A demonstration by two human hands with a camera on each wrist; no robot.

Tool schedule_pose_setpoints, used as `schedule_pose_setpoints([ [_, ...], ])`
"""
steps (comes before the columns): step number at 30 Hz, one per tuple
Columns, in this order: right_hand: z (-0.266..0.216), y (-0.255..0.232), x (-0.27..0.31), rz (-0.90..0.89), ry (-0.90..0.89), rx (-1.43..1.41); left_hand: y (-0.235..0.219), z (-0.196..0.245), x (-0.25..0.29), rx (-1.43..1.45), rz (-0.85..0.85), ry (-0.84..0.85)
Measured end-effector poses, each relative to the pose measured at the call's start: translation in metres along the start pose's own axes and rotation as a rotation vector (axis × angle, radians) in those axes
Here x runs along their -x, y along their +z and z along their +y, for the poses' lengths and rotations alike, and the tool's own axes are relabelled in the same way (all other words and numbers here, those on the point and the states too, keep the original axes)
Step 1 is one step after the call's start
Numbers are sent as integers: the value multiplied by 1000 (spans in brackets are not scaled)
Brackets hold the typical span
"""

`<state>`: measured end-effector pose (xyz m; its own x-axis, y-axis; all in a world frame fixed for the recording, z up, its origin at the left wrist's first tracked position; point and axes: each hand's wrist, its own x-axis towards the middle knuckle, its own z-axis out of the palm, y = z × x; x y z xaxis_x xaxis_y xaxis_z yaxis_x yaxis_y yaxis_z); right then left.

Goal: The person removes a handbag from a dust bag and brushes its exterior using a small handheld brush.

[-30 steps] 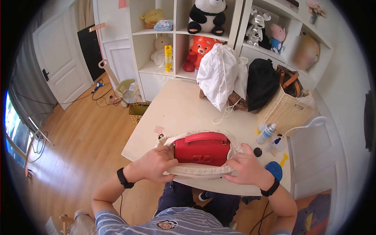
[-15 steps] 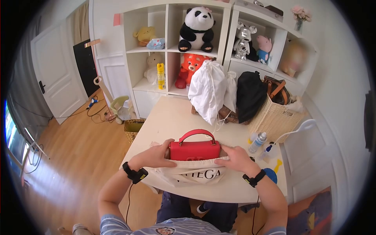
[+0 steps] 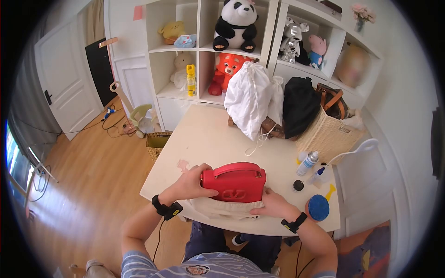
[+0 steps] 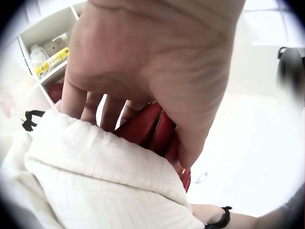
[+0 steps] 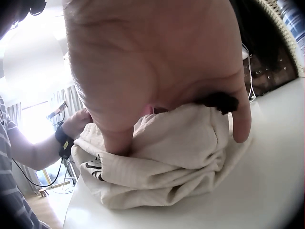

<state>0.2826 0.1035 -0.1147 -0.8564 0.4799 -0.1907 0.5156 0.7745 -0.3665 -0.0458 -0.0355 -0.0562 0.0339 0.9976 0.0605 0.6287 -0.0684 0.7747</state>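
White shelving (image 3: 204, 51), wood floor (image 3: 83, 185), white door (image 3: 62, 78).

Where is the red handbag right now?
In the head view the red handbag stands at the table's near edge, gripped by the left hand, above the cream cloth bag under the right hand.

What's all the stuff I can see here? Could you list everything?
Red leather handbag: 1, red, near table edge, half out of its bag.
Cream cloth dust bag: 1, cream, bunched under the handbag.
Cream table: 1, pale.
White drawstring bag: 1, white, far end of table.
Black cloth bag: 1, black, beside the white one.
Woven wicker basket: 1, tan, right of table.
Spray bottle: 1, white and blue, right side.
Blue round brush: 1, blue, right near corner.
Panda plush toy: 1, black and white, shelf.
Left hand: grips the handbag's end.
Right hand: holds the dust bag.
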Motion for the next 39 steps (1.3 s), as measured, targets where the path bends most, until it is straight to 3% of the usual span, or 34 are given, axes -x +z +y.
schedule_pose_setpoints([
  [2, -2, 3, 3, 13, 7, 13, 4, 0, -2, 10, 52, 39],
  [4, -3, 3, 5, 26, 10, 25, 7, -10, -9, 308, -15, 113],
  [5, -4, 3, 6, 35, 5, 25, 9, -13, -10, 307, -14, 119],
  [7, -5, 1, 6, 47, -1, 34, 12, -18, -13, 533, -5, 7],
  [12, -7, 8, 9, 117, 29, 109, 25, -25, 1, 465, 58, 63],
  [15, -7, 15, 12, 284, -73, 156, 29, -32, 17, 757, 150, 44],
  [16, -8, 14, 11, 291, -69, 157, 29, -36, 20, 754, 145, 50],
  [19, -8, 16, 11, 327, 11, 90, 26, -46, 35, 1159, 308, 87],
  [21, 1, 27, 3, 144, -86, 240, 18, -43, 37, 1302, 366, 159],
  [25, -27, 11, -10, 156, -84, 220, -1, -53, 44, 1591, 548, 361],
  [27, -36, -3, -24, -89, 57, 311, -19, -63, 52, 1695, 589, 393],
  [29, -32, -11, -40, -161, 85, 283, -39, -73, 67, 1818, 635, 562],
  [31, -26, -18, -60, -223, 105, 260, -53, -75, 88, 1756, 682, 609],
  [34, -17, -25, -91, -201, 100, 176, -59, -79, 125, 1665, 774, 640],
  [36, -14, -34, -118, -268, 194, -124, -53, -87, 152, 1546, 870, 606],
  [37, -20, -40, -128, -277, 178, -124, -48, -84, 162, 1533, 915, 575],
  [39, -34, -51, -145, -75, 357, -703, -36, -88, 180, 1480, 1005, 526],
])
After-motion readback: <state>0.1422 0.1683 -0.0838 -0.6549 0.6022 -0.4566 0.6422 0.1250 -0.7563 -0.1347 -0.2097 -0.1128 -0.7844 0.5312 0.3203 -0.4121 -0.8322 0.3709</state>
